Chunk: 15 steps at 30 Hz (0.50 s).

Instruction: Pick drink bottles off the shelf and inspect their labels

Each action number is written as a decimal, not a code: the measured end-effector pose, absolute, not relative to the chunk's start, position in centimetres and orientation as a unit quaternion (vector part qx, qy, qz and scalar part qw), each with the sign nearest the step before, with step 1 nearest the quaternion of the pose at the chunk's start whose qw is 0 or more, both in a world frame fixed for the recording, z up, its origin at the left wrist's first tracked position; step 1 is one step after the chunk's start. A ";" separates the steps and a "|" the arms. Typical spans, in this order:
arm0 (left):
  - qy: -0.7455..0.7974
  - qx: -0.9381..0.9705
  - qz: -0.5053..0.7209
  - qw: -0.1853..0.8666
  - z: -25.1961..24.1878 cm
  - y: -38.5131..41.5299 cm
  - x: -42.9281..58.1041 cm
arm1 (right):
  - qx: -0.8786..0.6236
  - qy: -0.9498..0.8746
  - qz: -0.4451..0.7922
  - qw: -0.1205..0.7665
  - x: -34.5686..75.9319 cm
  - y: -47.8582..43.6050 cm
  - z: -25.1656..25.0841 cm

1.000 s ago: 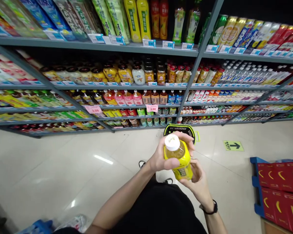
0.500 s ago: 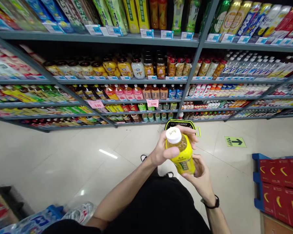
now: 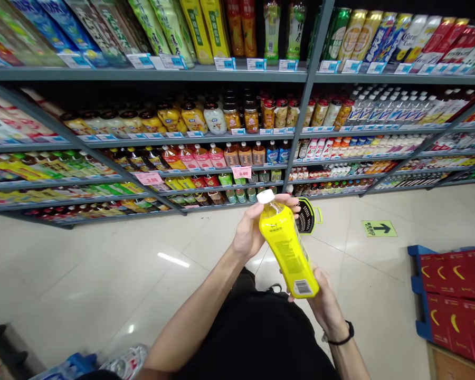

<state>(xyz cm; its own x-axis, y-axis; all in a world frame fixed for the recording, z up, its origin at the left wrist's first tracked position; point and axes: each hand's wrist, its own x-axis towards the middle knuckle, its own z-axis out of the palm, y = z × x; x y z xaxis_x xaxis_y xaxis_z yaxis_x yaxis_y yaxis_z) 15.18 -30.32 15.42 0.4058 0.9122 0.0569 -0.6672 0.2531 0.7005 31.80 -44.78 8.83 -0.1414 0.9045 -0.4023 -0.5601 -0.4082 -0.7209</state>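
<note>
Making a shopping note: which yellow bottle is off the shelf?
The white-capped yellow bottle, held tilted between the left hand and right hand; the other yellow bottles stand on the top shelf.

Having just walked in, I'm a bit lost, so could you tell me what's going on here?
A person holds a tilted yellow bottle, the left hand around its upper part and the right hand at its base. A black basket sits on the floor ahead, below shop shelves of drinks.
</note>
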 end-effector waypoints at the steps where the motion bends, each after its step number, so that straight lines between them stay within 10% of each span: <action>1: 0.191 0.331 0.513 0.769 15.2 -30.4 15.2 | -0.408 -0.189 0.743 0.496 31.8 -44.8 9.0; 15: 0.451 0.273 0.465 0.711 12.9 -31.0 15.5 | -0.087 -0.010 0.931 0.354 33.6 -45.9 8.8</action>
<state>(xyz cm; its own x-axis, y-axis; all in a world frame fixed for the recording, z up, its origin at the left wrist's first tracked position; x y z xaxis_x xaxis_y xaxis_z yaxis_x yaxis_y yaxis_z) 15.49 -31.01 12.92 0.1605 0.9079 -0.3872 -0.4156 0.4179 0.8078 33.64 -45.90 8.79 -0.7340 0.6614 -0.1544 -0.6580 -0.7488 -0.0794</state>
